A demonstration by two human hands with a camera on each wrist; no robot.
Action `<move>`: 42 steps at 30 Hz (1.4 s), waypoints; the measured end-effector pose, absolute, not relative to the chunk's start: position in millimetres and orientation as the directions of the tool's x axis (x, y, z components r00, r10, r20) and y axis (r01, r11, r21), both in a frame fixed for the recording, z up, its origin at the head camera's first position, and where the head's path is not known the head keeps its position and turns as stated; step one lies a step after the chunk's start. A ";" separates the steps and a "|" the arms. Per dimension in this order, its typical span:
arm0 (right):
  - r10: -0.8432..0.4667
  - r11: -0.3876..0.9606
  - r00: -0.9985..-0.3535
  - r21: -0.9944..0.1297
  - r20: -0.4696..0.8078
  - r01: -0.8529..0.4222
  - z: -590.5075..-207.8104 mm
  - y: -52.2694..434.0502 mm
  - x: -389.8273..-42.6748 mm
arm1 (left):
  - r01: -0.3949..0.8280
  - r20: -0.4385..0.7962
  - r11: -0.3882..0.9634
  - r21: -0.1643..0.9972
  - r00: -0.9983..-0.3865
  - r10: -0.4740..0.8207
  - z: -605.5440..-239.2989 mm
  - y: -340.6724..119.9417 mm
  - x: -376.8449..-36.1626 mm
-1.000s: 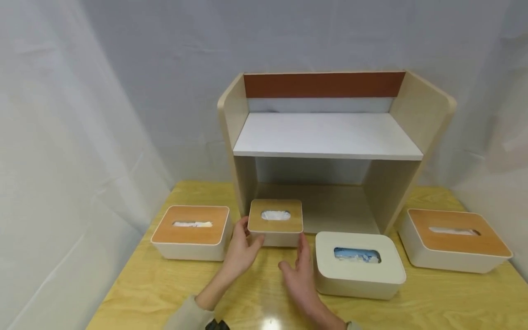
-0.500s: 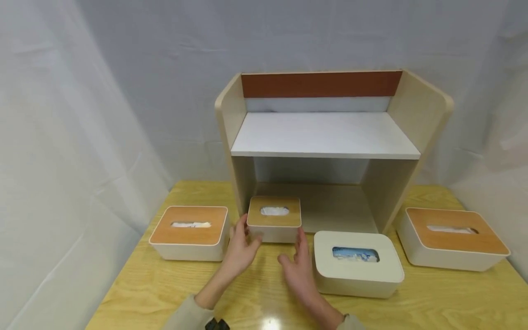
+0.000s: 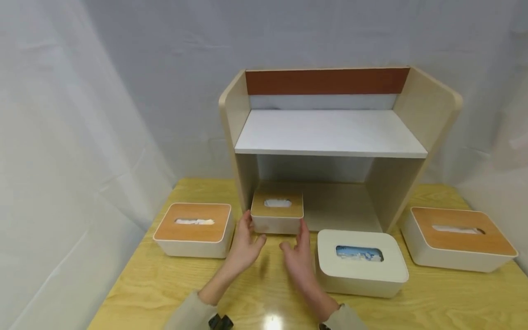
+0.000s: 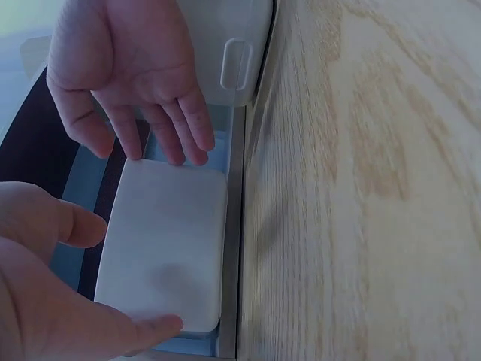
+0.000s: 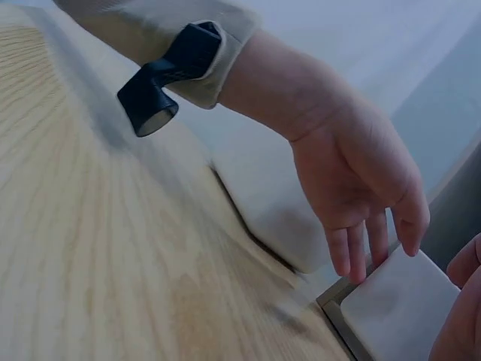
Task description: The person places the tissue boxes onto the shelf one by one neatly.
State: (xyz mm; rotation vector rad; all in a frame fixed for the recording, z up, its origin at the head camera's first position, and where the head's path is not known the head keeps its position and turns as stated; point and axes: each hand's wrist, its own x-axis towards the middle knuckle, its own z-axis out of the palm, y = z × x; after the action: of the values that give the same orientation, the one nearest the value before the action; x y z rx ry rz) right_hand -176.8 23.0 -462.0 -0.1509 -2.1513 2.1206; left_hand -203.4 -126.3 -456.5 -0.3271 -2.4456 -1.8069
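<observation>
Progress looks about halfway: small square cream tissue box with a light wooden lid (image 3: 277,212) sits at the front left of the lower bay of the cream two-tier desk shelf with a brown back strip (image 3: 330,133), front face roughly level with the bay's front edge, so judged not fully pushed in. Left hand (image 3: 245,245) and right hand (image 3: 298,256) are apart, fingers straight and relaxed, fingertips at the box's front corners; gripping nothing. Box upright, white tissue showing in the oval lid slot. On the yellow wooden table (image 3: 156,288): wide wood-lidded tissue box (image 3: 194,229) near left edge, all-cream rounded tissue box with blue pack showing (image 3: 360,268) just beside right hand, another wood-lidded box (image 3: 458,238) near right edge, none shelved
</observation>
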 end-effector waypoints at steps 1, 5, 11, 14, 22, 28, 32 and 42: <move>0.160 0.005 -0.987 -1.000 0.012 -0.012 -461.0 22.3 -179.0 | 0.215 0.186 0.286 0.934 -0.975 0.124 -456.3 -126.2 -204.1; 0.183 -0.047 -0.983 -0.999 -0.011 0.002 -457.8 18.7 -186.7 | 0.189 0.156 0.294 0.937 -0.979 0.131 -455.0 -125.6 -207.6; 0.205 -0.077 -0.978 -0.997 -0.042 0.027 -455.8 14.8 -196.4 | 0.177 0.144 0.275 0.945 -0.980 0.137 -455.6 -124.0 -217.6; 0.209 -0.076 -0.977 -0.997 -0.040 0.025 -456.9 15.0 -202.7 | 0.183 0.148 0.278 0.943 -0.979 0.143 -456.9 -123.1 -222.5; 0.192 -0.157 -0.980 -0.987 -0.058 0.028 -455.8 22.2 -218.8 | 0.183 0.157 0.240 0.953 -0.980 0.124 -456.0 -114.8 -236.6; 0.234 -0.219 -0.968 -0.975 -0.090 0.037 -449.7 20.5 -229.0 | 0.162 0.145 0.249 0.955 -0.986 0.084 -454.0 -108.9 -243.8; 0.262 -0.250 -0.961 -0.968 -0.086 0.018 -451.2 16.0 -232.5 | 0.159 0.146 0.283 0.946 -0.987 0.067 -454.1 -108.2 -245.7; 0.249 -0.241 -0.965 -0.970 -0.078 0.016 -459.3 12.1 -231.9 | 0.147 0.141 0.328 0.933 -0.989 0.042 -456.2 -108.0 -250.3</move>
State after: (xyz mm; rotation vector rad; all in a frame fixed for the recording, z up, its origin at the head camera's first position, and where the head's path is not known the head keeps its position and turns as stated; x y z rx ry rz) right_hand -231.9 12.1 -459.3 -0.3246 -1.8344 2.3418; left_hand -250.3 -108.0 -456.2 -0.1778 -2.4842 -1.7612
